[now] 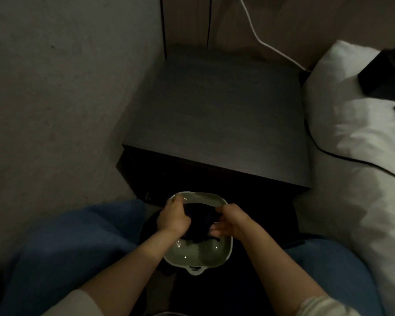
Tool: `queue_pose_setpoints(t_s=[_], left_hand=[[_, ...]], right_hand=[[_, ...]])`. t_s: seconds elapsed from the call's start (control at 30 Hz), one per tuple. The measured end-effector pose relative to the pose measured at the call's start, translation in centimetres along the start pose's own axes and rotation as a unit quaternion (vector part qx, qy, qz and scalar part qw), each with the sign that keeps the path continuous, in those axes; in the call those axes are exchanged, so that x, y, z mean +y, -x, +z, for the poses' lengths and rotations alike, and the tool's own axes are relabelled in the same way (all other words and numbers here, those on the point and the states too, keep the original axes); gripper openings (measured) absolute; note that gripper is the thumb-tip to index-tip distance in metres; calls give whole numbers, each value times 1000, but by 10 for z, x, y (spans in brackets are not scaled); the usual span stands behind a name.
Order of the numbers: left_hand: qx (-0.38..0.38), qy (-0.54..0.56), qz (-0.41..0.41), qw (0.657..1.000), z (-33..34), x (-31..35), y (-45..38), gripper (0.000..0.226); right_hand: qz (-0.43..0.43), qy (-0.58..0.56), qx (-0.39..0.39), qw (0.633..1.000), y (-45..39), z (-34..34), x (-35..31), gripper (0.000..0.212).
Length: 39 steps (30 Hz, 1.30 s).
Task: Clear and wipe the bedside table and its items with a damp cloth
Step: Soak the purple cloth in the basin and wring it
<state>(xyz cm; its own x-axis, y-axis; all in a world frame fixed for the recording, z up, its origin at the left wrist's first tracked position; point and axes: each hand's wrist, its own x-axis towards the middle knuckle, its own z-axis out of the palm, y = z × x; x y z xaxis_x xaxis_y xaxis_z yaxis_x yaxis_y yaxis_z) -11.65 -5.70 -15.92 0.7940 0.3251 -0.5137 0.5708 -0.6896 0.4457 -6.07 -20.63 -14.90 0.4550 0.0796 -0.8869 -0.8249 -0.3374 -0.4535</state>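
- Dim light fills a narrow gap between a pale textured wall (pixel 55 99) on the left and a bed with white bedding (pixel 356 142) on the right.
- Between wall and bed stands the dark grey wood-grain bedside bench (pixel 217 115), seen from above, its flat top showing faint streaks.
- Behind the bench a white cable (pixel 263 43) runs down the back panel toward the pillow.
- On the bedding at the far right lies a flat black rectangular object (pixel 383 76); what it is cannot be told.
- Just in front of the bench, low between the person's blue-clad knees (pixel 78 242), sits a pale green square ceramic dish with rounded corners (pixel 198 256) and a small handle at its near edge.
- Small glints on the dish's inner floor suggest water; how much is unclear.
- Over the dish, a dark, bunched cloth (pixel 200 221) hangs between the two hands, its lower edge dipping toward the near half of the basin.
- Left hand (pixel 172 218): its grip is clenched round the left side of the cloth, knuckles up, over the dish's left rim.
- Right hand (pixel 232 221): thumb and curled fingers pinch the right side of the cloth, above the dish's right rim.
- Both forearms are bare, with light sleeves (pixel 324 304) pushed up near the elbows.
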Motion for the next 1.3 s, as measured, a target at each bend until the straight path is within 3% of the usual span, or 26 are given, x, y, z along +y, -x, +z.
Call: queue_pose_setpoints(t_s=[0.1,0.2,0.3,0.37,0.4,0.5,0.6,0.63,0.73,0.8,0.9,1.0,1.1,1.2,1.3], left_hand=[[-33,-17,26,999,3,2,1,33],[-151,-13,17,988,9,2,2,25],[-210,-17,20,977,16,1,5,58],[-176,-39,29,983,17,2,9,77],[-146,-49,39,987,18,3,10,75],[-51,-70,85,993,15,7,14,37],[-18,11,63,998,10,9,8,12],[-26,52,48,997,8,10,4,9],[-47,118,12,992,7,8,-5,34],[-69,147,4,987,7,9,-8,36],[-104,124,33,986,3,13,-7,37],[-106,28,88,990,-10,22,3,35],[-71,-46,133,988,-34,33,16,29],[-61,-37,143,987,-60,44,28,25],[-55,36,157,985,-85,50,38,30]], right_hand=[[-6,-10,-8,1000,1,2,-3,15],[-7,-10,-8,1000,4,3,-4,15],[-2,-39,-6,999,9,3,-7,17],[-7,-75,-11,997,13,1,-11,17],[-8,-94,-13,995,15,-1,-14,17],[-2,-137,-17,990,18,-5,-19,18],[-11,-122,-8,992,18,-9,-19,20],[-20,-93,0,995,18,-9,-19,22],[-57,66,13,996,18,-5,-17,15],[-56,164,-13,985,20,2,-15,18],[-51,259,-22,964,16,8,-10,18],[-80,370,38,925,13,2,-12,12],[-95,505,76,854,19,-7,-17,12],[-61,563,64,821,19,-11,-13,37],[-39,591,54,804,17,-12,-8,45]])
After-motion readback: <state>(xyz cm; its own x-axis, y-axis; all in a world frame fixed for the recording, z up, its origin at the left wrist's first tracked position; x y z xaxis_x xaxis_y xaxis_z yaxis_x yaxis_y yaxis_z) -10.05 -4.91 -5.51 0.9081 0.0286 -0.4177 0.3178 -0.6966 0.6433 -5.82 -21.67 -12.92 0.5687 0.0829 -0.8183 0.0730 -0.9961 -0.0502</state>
